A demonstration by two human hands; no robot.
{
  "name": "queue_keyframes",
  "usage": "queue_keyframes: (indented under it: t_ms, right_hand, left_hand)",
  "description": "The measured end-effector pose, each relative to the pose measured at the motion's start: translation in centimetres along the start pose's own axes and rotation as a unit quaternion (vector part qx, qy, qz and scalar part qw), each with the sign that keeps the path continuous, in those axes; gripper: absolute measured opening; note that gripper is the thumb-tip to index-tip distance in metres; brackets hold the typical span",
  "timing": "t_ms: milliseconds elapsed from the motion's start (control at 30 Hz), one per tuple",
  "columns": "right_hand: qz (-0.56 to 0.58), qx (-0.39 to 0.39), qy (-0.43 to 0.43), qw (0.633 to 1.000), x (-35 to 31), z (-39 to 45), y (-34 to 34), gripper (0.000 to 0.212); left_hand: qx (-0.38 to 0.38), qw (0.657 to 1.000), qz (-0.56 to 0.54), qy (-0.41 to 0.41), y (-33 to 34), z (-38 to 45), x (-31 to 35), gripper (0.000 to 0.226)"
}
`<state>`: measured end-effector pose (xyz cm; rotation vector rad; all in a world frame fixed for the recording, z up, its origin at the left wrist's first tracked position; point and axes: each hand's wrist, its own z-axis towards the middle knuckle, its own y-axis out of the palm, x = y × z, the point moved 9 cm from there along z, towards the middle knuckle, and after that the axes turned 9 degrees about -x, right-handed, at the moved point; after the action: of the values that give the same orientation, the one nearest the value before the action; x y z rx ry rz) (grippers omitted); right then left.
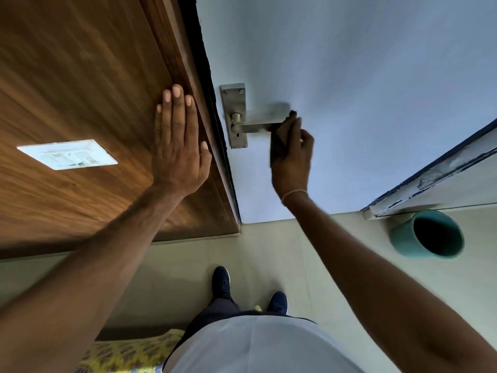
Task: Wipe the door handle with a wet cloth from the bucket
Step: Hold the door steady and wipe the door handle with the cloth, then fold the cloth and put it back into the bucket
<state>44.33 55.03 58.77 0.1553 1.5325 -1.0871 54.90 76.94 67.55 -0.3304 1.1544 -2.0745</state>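
Observation:
A steel lever door handle [251, 127] on a long backplate [234, 103] sits on the pale blue door [349, 90]. My right hand [293, 154] grips a dark cloth [281, 133] wrapped over the lever's outer end, which it hides. My left hand [180, 141] lies flat with spread fingers on the wooden door frame panel [80, 90], left of the handle. A teal bucket [403, 238] stands on the floor at the lower right, its inside dark.
A white switch plate [67, 154] is set in the wooden panel. A mirrored or glass panel edge [430, 170] runs at the right. My two dark shoes [220, 281] stand on beige floor tiles. A yellow patterned fabric [129, 354] lies at the bottom left.

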Motion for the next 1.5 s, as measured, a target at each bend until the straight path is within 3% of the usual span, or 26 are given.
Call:
queue_keyframes:
  t_ms: [67, 267, 367, 500, 600, 667, 733, 867, 933, 967, 1100, 1233, 1367, 1500]
  right_hand:
    - [0.022, -0.054, 0.051, 0.997, -0.6, -1.0, 1.9, 0.091]
    - [0.132, -0.078, 0.178, 0.972, 0.6, -1.3, 0.4, 0.049]
    - [0.278, -0.105, 0.233, 0.926, 1.5, -1.9, 0.5, 0.045]
    - [0.492, -0.148, 0.234, 0.825, 1.0, -2.4, 0.9, 0.038]
    - [0.511, -0.145, 0.215, 0.820, 1.0, -2.6, 0.5, 0.049]
    - [0.482, -0.101, 0.225, 0.841, 1.7, -2.7, -0.3, 0.041]
    - [0.453, -0.065, 0.241, 0.856, 2.4, -3.2, -1.1, 0.034]
    - [0.423, -0.003, 0.248, 0.871, 3.5, -4.0, -3.7, 0.017]
    - [0.400, 0.029, 0.242, 0.883, 4.0, -4.7, -5.6, 0.010]
    - [0.391, 0.047, 0.240, 0.888, 4.3, -5.1, -6.6, 0.009]
    - [0.395, 0.111, 0.262, 0.874, 6.8, -8.1, -9.9, 0.010]
    - [0.400, 0.213, 0.307, 0.837, 10.9, -12.6, -14.1, 0.010]
    - [0.345, 0.311, 0.342, 0.817, 15.0, -16.9, -19.0, 0.055]
    - [0.311, 0.310, 0.398, 0.806, 20.3, -20.2, -23.2, 0.051]
  left_hand:
    - [-0.011, 1.000, 0.005, -0.004, 0.0, -0.1, 0.0, 0.075]
    - [-0.043, 0.999, 0.012, -0.017, -0.3, -0.1, 0.4, 0.077]
    - [-0.058, 0.998, -0.006, -0.038, -0.9, -0.2, 0.8, 0.079]
    - [-0.050, 0.996, -0.062, -0.036, -1.5, -0.8, 2.7, 0.075]
    - [-0.057, 0.984, -0.164, 0.047, -1.2, -1.2, 5.5, 0.062]
    - [-0.116, 0.951, -0.274, 0.080, 0.2, -0.9, 7.3, 0.053]
    - [-0.185, 0.898, -0.395, 0.049, 2.0, -0.3, 8.7, 0.048]
    - [-0.282, 0.734, -0.608, -0.109, 5.7, 1.4, 10.6, 0.044]
    - [-0.341, 0.655, -0.657, -0.149, 7.3, 2.3, 12.1, 0.033]
    - [-0.371, 0.632, -0.664, -0.149, 7.7, 2.7, 13.1, 0.027]
    - [-0.432, 0.618, -0.649, -0.103, 8.1, 3.8, 18.0, 0.008]
    - [-0.476, 0.589, -0.651, -0.057, 6.6, 3.9, 24.6, 0.012]
    - [-0.502, 0.580, -0.642, -0.018, 5.5, 3.3, 31.3, 0.004]
    - [-0.512, 0.594, -0.620, -0.003, 5.9, 2.4, 38.7, 0.010]
